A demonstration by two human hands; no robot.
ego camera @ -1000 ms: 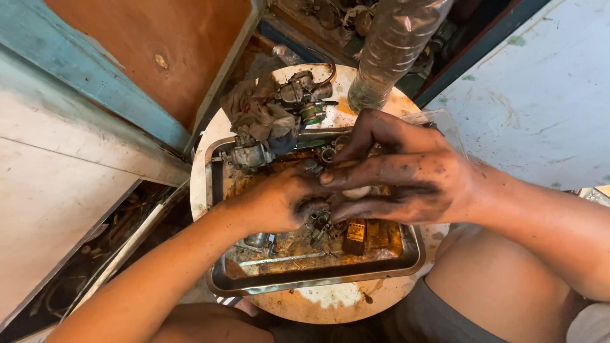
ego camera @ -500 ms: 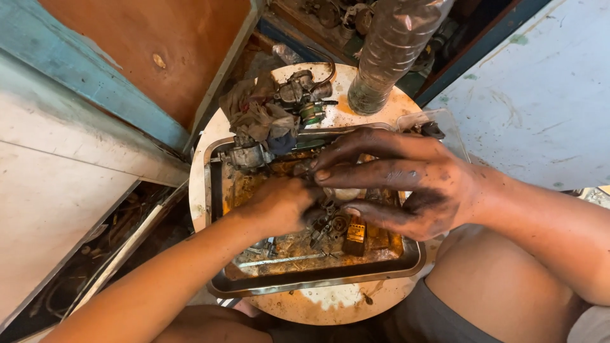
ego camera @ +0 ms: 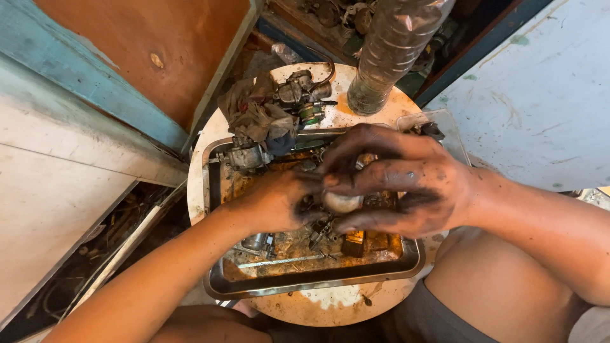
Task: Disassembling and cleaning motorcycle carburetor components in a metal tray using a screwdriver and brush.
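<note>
Both my hands are black with grease and work over a steel tray (ego camera: 305, 282) of oily metal parts. My right hand (ego camera: 406, 181) curls its fingers around a small pale round part (ego camera: 343, 202) held above the tray's middle. My left hand (ego camera: 273, 200) is closed on a dark metal piece that meets that round part; the piece is mostly hidden by my fingers. Small screws, a rod and a brass-coloured block (ego camera: 354, 242) lie in the tray below.
The tray sits on a round, stained white stool top (ego camera: 298, 308). A dirty rag (ego camera: 251, 117) and a carburettor body (ego camera: 298, 92) lie at its far side, beside an upright clear plastic bottle (ego camera: 391, 54). A blue-edged wooden panel (ego camera: 89, 82) stands left.
My right hand has shifted from lying flat over the left to cupping the pale round part. My left hand has drawn a little toward me.
</note>
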